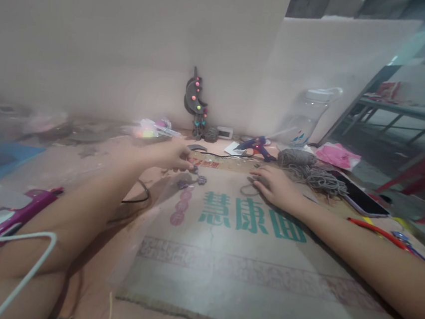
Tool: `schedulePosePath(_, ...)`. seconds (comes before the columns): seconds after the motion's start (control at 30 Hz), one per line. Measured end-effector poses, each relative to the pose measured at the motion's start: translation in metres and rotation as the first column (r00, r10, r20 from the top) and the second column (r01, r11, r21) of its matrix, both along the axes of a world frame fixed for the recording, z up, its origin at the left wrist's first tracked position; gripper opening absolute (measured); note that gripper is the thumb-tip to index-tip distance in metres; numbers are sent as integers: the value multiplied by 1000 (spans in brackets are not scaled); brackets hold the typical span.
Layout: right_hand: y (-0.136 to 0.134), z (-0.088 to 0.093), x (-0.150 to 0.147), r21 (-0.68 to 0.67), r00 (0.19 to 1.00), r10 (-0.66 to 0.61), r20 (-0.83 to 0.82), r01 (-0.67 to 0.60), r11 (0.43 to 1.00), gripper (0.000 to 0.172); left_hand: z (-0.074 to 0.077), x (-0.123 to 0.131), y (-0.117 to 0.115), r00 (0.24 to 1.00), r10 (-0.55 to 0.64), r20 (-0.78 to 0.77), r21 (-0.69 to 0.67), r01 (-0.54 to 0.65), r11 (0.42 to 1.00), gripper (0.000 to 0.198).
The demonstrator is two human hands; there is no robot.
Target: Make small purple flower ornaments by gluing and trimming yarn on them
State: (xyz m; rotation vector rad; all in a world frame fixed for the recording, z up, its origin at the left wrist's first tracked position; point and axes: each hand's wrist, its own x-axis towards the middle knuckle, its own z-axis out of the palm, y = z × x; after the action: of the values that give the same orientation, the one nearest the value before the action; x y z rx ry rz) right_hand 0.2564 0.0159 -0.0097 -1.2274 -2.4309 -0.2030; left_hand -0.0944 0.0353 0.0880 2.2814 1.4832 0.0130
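My left hand [171, 156] reaches forward over a flattened cardboard sheet [232, 262] and pinches a small dark bead-like piece [195, 169] at its fingertips. Two more small purple flower pieces [192, 181] lie just below it on the cardboard. My right hand [274, 185] rests palm down on the cardboard, fingers curled over a thin ring of cord [247, 190]. A heap of grey twine [311, 170] lies just right of that hand.
A glue gun [256, 146] lies behind the cardboard, with a dark moon-shaped hanging ornament [195, 100] against the wall. A phone [359, 194], red-handled scissors [378, 231] and a clear jug [308, 119] are at right. A magenta packet [7, 216] and white cable [25, 272] are at left.
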Motion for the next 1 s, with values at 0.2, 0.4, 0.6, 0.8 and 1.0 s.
schedulePosePath(0.2,-1,0,0,12,1000,-6,-10,6,1000,32,-24,35,-22,900,-59,432,-267,190,945,31)
schedulePosePath(0.4,-2,-1,0,6,999,-12,-47,13,1000,30,-66,58,-25,911,-69,407,-205,165,965,25)
schedulePosePath(0.6,-3,4,-2,-42,956,-99,-277,91,995,23,-66,66,-26,720,138,680,-225,26,974,18)
schedulePosePath(0.8,1,5,5,-37,961,-114,-251,108,993,17,-80,79,-40,520,238,820,-313,61,948,16)
schedulePosePath(1.0,-3,5,-3,-53,1000,23,-21,-24,998,21,-78,77,-39,469,272,840,-333,51,941,33)
